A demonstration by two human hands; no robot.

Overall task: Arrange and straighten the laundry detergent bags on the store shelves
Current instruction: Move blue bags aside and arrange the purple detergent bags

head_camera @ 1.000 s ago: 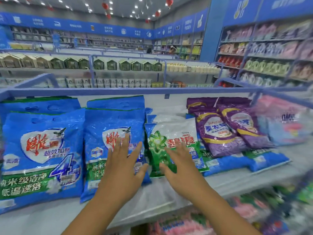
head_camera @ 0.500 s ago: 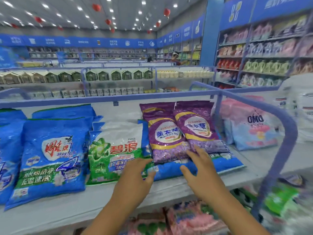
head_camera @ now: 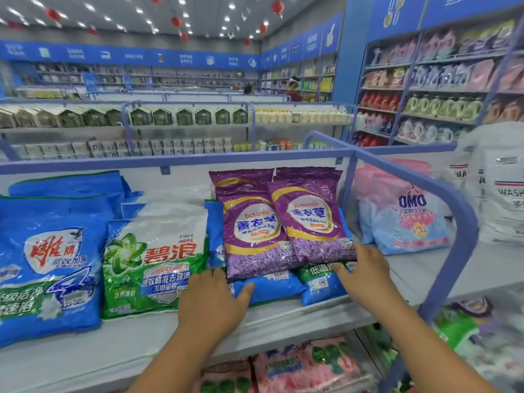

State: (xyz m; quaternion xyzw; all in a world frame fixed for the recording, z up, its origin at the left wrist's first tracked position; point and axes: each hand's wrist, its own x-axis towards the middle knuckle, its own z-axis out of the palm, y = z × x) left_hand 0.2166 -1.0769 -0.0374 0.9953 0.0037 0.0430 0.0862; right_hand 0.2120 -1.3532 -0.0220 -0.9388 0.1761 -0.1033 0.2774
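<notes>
My left grip [head_camera: 211,300] lies open on the blue bags [head_camera: 269,287]; my right grip [head_camera: 365,268] seemingly presses open against the purple Eichimoo bags [head_camera: 283,222] just beyond, squaring them.

Two bare forearms, no sleeves, left hand [head_camera: 211,303] and right hand [head_camera: 365,275] without rings or watch

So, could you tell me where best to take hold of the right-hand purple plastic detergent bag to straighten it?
Probably by the bottom corners of the right-hand purple plastic detergent bag, coming from the shelf's open front. It lies flat, tilted, on blue bags, its left side overlapping its purple twin, and a rail closes off the right. The right hand is already at one corner.
</notes>
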